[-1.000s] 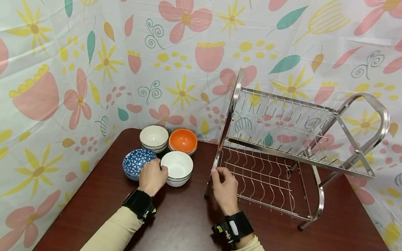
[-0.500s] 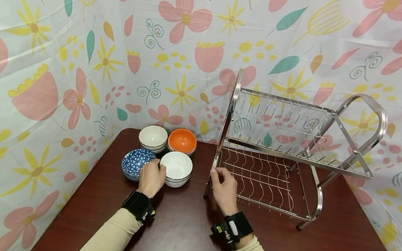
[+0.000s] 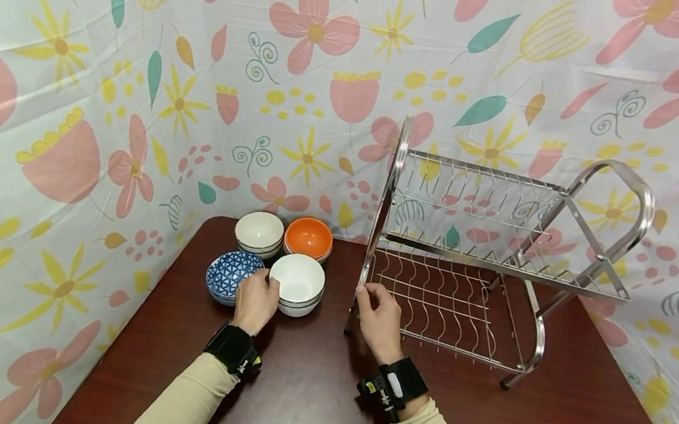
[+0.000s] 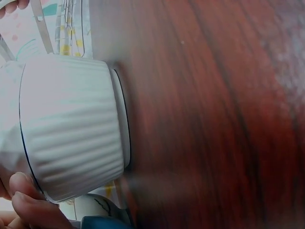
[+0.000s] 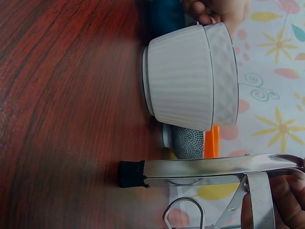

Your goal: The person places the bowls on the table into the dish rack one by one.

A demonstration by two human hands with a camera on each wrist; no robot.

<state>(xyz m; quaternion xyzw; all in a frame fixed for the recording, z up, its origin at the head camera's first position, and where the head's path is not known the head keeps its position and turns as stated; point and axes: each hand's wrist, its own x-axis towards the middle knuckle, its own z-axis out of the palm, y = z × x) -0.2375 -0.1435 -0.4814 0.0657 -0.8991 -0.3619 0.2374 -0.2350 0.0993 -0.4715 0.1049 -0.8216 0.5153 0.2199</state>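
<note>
My left hand (image 3: 255, 302) pinches the left rim of the upper white bowl (image 3: 297, 277) in the front stack. The left wrist view shows its fingers (image 4: 35, 210) at the dark-lined rim of the ribbed lower bowl (image 4: 76, 129). Seen from the right wrist, the upper bowl (image 5: 225, 76) sits inside the ribbed one, its patterned side showing above. My right hand (image 3: 380, 320) grips the left post of a two-tier metal dish rack (image 3: 493, 262). Thumb and fingers curl round that post, and part of the hand (image 5: 286, 200) shows behind the metal.
Blue patterned bowls (image 3: 231, 273) stand just left of the white stack. Behind are an orange bowl (image 3: 309, 238) and another white stack (image 3: 259, 228). The dark wooden table (image 3: 299, 397) meets a flowered cloth wall (image 3: 355, 31) at the back and left.
The upper white bowl has risen very slightly at its rim, with the left hand shifting a little. The right hand and the rack stay in place.
</note>
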